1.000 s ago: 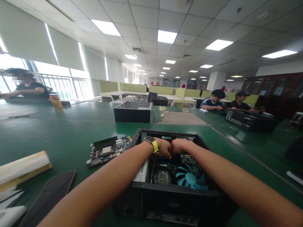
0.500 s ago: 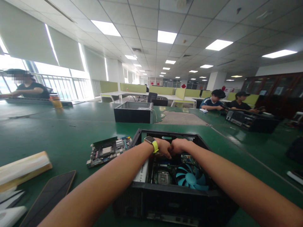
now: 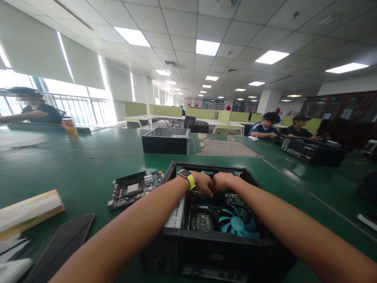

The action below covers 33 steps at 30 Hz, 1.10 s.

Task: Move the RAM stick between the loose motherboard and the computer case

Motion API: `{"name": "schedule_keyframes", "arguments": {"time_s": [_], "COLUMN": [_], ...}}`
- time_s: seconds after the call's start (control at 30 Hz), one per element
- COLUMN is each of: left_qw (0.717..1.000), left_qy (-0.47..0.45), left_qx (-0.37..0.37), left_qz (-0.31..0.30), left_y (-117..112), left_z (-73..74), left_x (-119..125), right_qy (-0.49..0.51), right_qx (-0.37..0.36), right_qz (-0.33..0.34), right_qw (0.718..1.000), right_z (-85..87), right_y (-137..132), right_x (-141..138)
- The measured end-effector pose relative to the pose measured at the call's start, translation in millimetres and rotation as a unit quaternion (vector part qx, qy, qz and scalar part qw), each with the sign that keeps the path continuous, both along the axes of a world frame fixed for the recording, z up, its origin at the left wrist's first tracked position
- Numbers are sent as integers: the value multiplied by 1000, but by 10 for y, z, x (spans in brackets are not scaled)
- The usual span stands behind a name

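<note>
An open black computer case (image 3: 212,234) lies in front of me, with a motherboard and a blue fan (image 3: 237,224) inside it. A bare CPU socket (image 3: 204,223) shows left of the fan. My left hand (image 3: 203,183), with a yellow-green watch (image 3: 188,177) at the wrist, reaches into the far part of the case. My right hand (image 3: 221,181) meets it there. Both hands are closed, fingers bent and close together. Whatever they pinch is hidden by the hands and the dark interior.
Left of the case lies a loose motherboard (image 3: 134,189). A black flat panel (image 3: 63,243) and a pale yellow block (image 3: 29,212) rest nearer. Farther off stand a grey case (image 3: 166,144) and a black case (image 3: 313,150). Several people sit at the green table (image 3: 112,157).
Both hands stay at the same spot in the far part of the case. My left wrist has shifted very slightly left.
</note>
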<state>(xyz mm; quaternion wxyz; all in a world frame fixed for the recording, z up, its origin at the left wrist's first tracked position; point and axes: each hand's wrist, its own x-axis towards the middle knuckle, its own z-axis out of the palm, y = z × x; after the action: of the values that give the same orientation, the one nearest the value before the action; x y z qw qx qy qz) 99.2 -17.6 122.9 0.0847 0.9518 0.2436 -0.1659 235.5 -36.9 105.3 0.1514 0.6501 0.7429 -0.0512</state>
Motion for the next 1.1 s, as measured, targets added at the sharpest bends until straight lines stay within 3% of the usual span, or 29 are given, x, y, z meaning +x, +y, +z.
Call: {"name": "schedule_keyframes", "arguments": {"time_s": [0.23,0.47,0.73,0.9,1.1], "left_qw": [996,979,932,923,932], "left_qy": [-17,-141,-257,-279,-276], "left_qx": [60,88,172,176,134], "left_qz": [63,116,186,198,193], "left_y": [1,85,192,194,313], "left_z": [97,208,215,242,212], "left_x": [-38,-176,-288,-307,-403], "right_qy": [2,31,35,36,60], "right_qx": [37,66,109,106,128], "right_qz": [-21,-33,-30,-26,-12], "right_qw": [999,997,993,993,990], "right_z": [25,80,31,34,99], "right_y": [-7,-17,26,23,-38], "right_x": [-21,-56,-81,-89,-149]}}
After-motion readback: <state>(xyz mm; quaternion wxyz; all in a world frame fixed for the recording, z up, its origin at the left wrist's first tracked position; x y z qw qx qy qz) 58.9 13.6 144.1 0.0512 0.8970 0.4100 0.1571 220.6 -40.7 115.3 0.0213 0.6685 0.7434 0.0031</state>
